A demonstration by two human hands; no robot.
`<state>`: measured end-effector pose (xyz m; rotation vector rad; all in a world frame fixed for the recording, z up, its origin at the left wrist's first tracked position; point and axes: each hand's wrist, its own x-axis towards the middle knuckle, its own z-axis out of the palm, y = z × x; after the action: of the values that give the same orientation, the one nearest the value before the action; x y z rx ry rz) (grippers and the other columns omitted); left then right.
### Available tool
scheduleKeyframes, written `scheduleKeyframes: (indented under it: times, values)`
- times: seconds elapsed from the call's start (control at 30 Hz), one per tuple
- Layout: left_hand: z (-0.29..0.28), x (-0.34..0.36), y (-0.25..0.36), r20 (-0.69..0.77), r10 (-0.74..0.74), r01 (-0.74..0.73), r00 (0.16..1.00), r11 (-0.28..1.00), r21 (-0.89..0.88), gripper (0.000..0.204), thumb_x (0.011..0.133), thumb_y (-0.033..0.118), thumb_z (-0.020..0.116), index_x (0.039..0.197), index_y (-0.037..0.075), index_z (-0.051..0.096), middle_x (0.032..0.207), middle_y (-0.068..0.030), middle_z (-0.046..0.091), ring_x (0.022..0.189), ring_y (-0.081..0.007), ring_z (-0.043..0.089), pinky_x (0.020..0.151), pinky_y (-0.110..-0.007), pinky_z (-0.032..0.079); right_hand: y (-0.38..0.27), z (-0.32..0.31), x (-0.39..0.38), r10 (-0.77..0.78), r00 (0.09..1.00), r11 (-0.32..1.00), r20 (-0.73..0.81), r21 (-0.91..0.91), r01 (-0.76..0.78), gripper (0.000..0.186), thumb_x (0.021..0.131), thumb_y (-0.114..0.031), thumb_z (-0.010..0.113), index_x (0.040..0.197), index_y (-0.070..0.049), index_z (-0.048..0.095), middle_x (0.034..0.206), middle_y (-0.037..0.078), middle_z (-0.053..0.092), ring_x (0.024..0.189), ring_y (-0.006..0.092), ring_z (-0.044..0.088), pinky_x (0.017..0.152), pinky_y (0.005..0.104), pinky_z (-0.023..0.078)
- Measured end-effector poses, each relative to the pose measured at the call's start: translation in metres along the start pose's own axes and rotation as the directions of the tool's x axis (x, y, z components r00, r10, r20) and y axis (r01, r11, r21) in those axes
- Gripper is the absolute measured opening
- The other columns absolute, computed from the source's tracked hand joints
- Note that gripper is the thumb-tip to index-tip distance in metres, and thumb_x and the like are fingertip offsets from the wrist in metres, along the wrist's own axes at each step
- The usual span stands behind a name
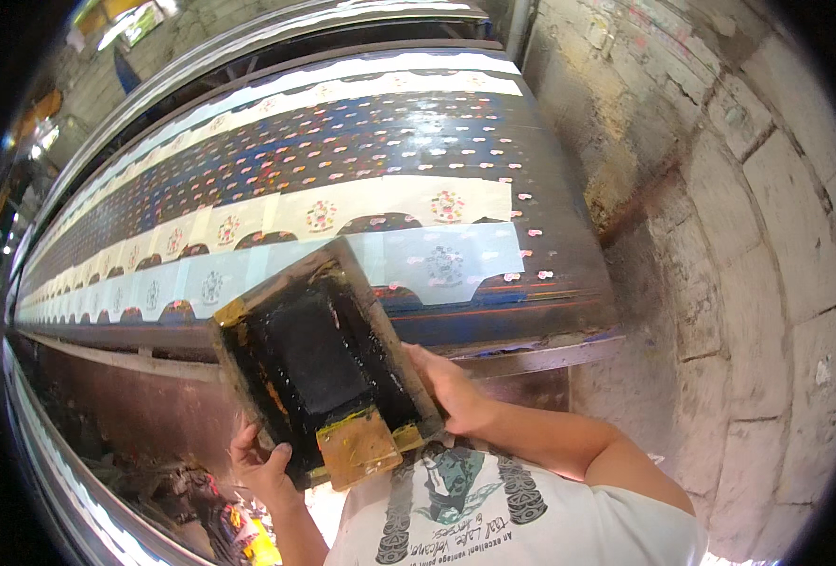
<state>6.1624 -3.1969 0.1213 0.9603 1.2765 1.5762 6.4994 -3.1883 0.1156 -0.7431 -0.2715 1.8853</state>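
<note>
Cream and pale-blue panels (389, 194) across long table (569, 241)

Printing workshop: printed pieces (449, 205), long table (569, 274)

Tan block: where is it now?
The tan block is low and left of centre in the head view, at the lower end of the dark framed screen, between left hand and right hand.

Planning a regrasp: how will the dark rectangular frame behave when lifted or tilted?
Likely stiff: the frame has thick, straight borders with no visible sag.
Possibly slippery inside: the black panel looks shiny and smeared in places.
Might shed the tan block at its near end if tilted; can't tell whether that's fixed.
</note>
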Motion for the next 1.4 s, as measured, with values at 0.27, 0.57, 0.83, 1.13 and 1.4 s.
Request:
scheduleKeyframes:
  times: [0.27,0.57,0.83,1.13,1.4]
  values:
    - [-0.045,-0.097,0.009,-0.305,0.12,-0.097,0.945,0.991,0.091,0.064,0.072,-0.019,0.069,0.133,0.001,0.07,0.144,-0.017,0.075,0.132,-0.028,0.072,0.122,-0.044,0.056,0.003,0.048,-0.005,0.365,0.927,0.928,0.091,0.048,-0.37,0.057,0.123,-0.056,0.049,0.144,-0.009,0.074,0.123,0.006,0.082,0.11,0.0166,0.078,0.098,0.0405,0.064]
    - [0.055,-0.208,0.024,-0.656,0.051,-0.005,0.753,0.997,0.071,0.073,0.073,-0.023,0.061,0.142,0.001,0.068,0.144,-0.017,0.073,0.131,-0.0276,0.071,0.117,-0.039,0.056,-0.027,-0.004,0.007,0.538,0.838,0.738,0.093,-0.532,-0.415,0.066,0.123,-0.06,0.047,0.139,-0.004,0.078,0.124,0.01,0.082,0.108,0.0168,0.076,0.098,0.0378,0.061]
    - [0.164,-0.304,0.017,-0.738,-0.332,0.023,0.588,0.918,-0.395,0.054,0.106,0.031,0.067,0.147,-0.005,0.069,0.136,-0.0158,0.077,0.122,-0.0309,0.074,0.11,-0.043,0.058,-0.093,-0.039,-0.037,0.624,0.782,0.537,0.01,-0.732,-0.419,0.069,0.123,-0.062,0.047,0.131,-0.002,0.08,0.115,0.01,0.081,0.1,0.0165,0.072,0.091,0.0377,0.059]
    - [0.228,-0.398,-0.006,-0.806,-0.265,-0.086,0.53,0.928,-0.362,0.059,0.115,0.045,0.06,0.153,0.0,0.066,0.145,-0.0155,0.074,0.13,-0.0313,0.072,0.115,-0.046,0.056,-0.106,-0.126,-0.077,0.711,0.701,0.513,0.061,-0.726,-0.457,0.061,0.123,-0.055,0.049,0.13,-0.003,0.079,0.114,0.011,0.083,0.096,0.0203,0.078,0.087,0.0376,0.063]
    - [0.277,-0.458,-0.021,-0.774,-0.298,-0.072,0.559,0.913,-0.403,0.06,0.115,0.044,0.06,0.152,-0.003,0.064,0.141,-0.0147,0.074,0.129,-0.0301,0.07,0.117,-0.044,0.053,-0.157,-0.149,-0.152,0.616,0.779,0.465,-0.113,-0.746,-0.476,0.061,0.123,-0.054,0.049,0.143,-0.002,0.073,0.128,0.014,0.08,0.107,0.0245,0.078,0.096,0.0387,0.064]
